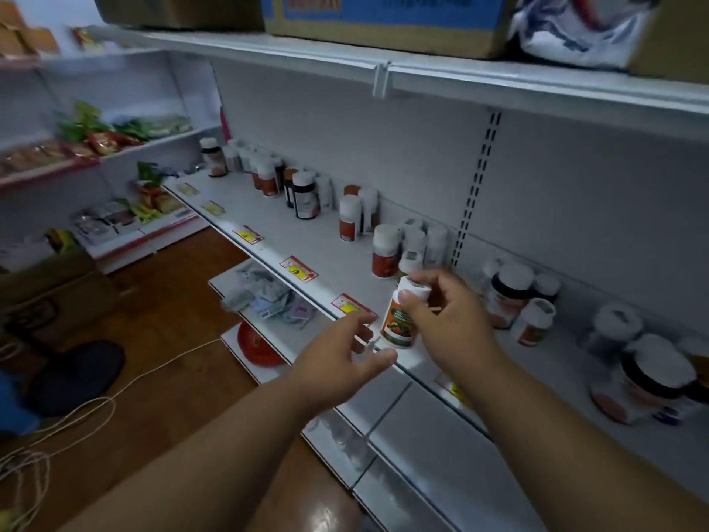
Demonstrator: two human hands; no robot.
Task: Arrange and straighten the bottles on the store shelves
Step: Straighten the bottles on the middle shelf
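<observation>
My right hand (441, 324) grips a small white-capped bottle with an orange and green label (399, 320) by its top, holding it tilted just above the front edge of the white shelf (307, 240). My left hand (341, 362) hovers open just left of the bottle's base, fingers spread, holding nothing. Several white-capped bottles stand along the shelf's back: a red-labelled one (385, 251), another (350, 223), a dark bottle (305, 195) and a cluster at far left (264, 174). To the right stand larger jars (510, 293) and a small leaning bottle (534, 322).
Cardboard boxes (383, 21) sit on the upper shelf. Yellow and red price tags (299, 269) line the shelf edge. Lower shelves hold packets (268, 297) and a red dish (257, 345). A cord (115, 397) lies on the wooden floor; snack shelves (99, 140) stand at left.
</observation>
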